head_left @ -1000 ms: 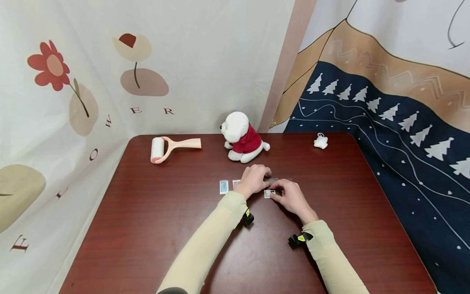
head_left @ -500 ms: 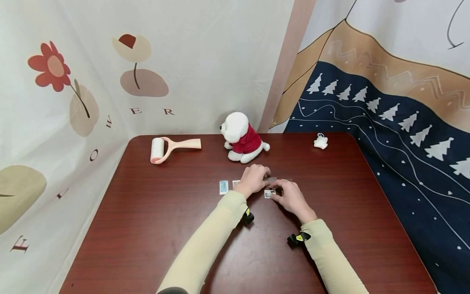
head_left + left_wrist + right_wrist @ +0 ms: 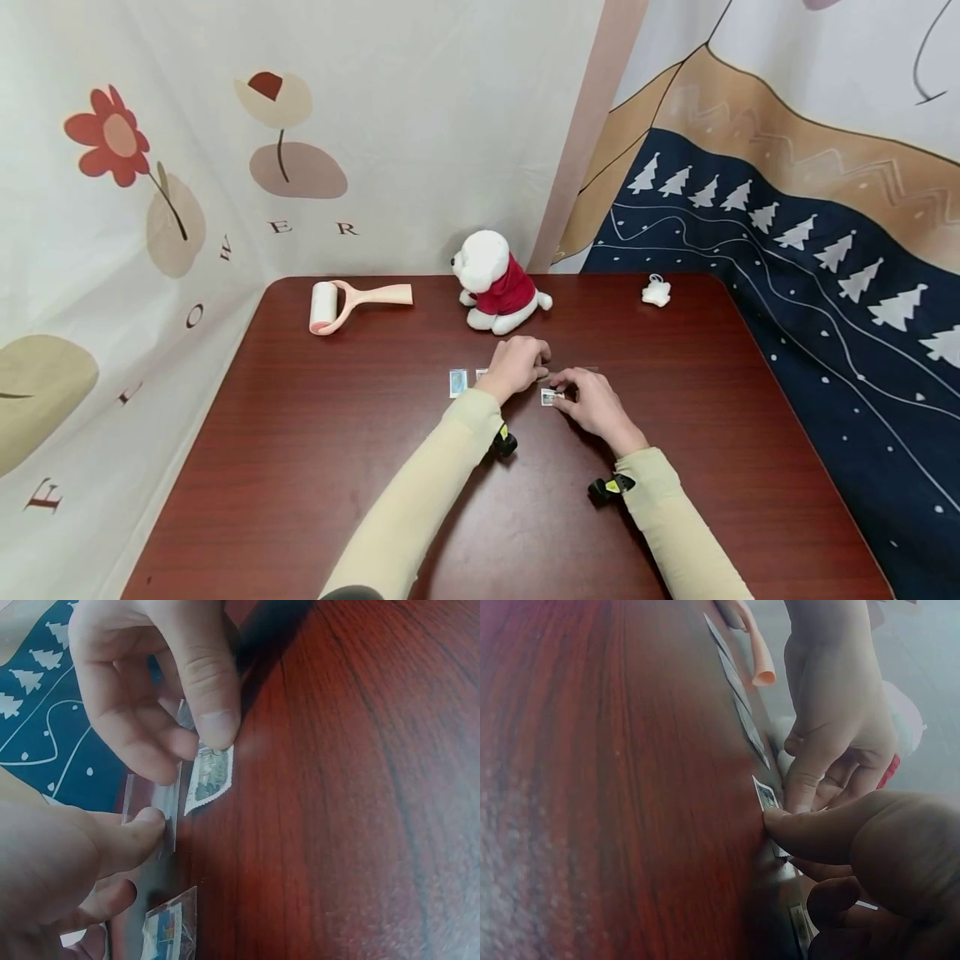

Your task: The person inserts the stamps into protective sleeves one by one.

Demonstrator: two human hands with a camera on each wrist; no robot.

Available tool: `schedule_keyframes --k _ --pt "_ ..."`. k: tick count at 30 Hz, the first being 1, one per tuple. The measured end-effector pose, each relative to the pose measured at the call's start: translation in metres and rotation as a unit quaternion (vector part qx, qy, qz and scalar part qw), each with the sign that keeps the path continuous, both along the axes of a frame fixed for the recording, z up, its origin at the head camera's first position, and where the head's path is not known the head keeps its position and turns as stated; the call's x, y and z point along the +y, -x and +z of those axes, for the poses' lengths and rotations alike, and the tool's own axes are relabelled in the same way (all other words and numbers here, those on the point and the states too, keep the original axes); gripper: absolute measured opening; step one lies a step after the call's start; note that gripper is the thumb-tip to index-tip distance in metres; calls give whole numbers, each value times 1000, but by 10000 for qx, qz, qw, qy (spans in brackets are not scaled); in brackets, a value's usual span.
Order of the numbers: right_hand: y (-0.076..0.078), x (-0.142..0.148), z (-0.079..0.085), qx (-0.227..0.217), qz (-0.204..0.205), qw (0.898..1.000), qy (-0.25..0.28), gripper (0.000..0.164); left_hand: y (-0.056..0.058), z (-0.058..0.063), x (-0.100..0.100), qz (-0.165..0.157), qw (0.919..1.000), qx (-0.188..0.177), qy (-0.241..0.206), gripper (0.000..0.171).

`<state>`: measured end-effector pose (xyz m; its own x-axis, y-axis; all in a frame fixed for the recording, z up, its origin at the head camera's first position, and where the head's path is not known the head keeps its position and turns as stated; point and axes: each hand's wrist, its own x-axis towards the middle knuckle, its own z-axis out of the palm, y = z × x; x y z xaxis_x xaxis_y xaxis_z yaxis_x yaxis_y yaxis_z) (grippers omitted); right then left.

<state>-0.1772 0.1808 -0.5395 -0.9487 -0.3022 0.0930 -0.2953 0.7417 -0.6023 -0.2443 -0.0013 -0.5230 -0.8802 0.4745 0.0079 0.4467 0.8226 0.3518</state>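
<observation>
Between its thumb and fingers my right hand (image 3: 592,400) pinches a small postage stamp (image 3: 210,780) with a perforated edge and a grey picture. A narrow clear plastic sleeve (image 3: 169,796) is pinched by my left hand (image 3: 513,365), close beside that stamp. In the right wrist view, the thumb of the right hand (image 3: 855,840) presses on the stamp's face, with the left hand (image 3: 840,712) just beyond. Left of the hands lie a blue stamp (image 3: 458,383) and another stamp (image 3: 481,375), partly hidden by the left hand. One stamp (image 3: 166,930) shows inside clear plastic.
Toward the back of the brown table (image 3: 360,467) sit a lint roller (image 3: 360,298), a white plush dog (image 3: 491,283) in a red shirt and a small white trinket (image 3: 656,290). Printed curtains (image 3: 420,125) hang behind the table.
Both hands stay almost in place. The clear sleeve between them has tilted and shows less in the head view, while the stamp in the right hand has barely shifted.
</observation>
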Motion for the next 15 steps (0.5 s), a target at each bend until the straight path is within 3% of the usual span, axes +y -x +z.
schedule_keyframes --k 15 --pt "1 -4 6 -99 192 9992 -344 18 -3 14 -23 -232 9969 -205 -729 16"
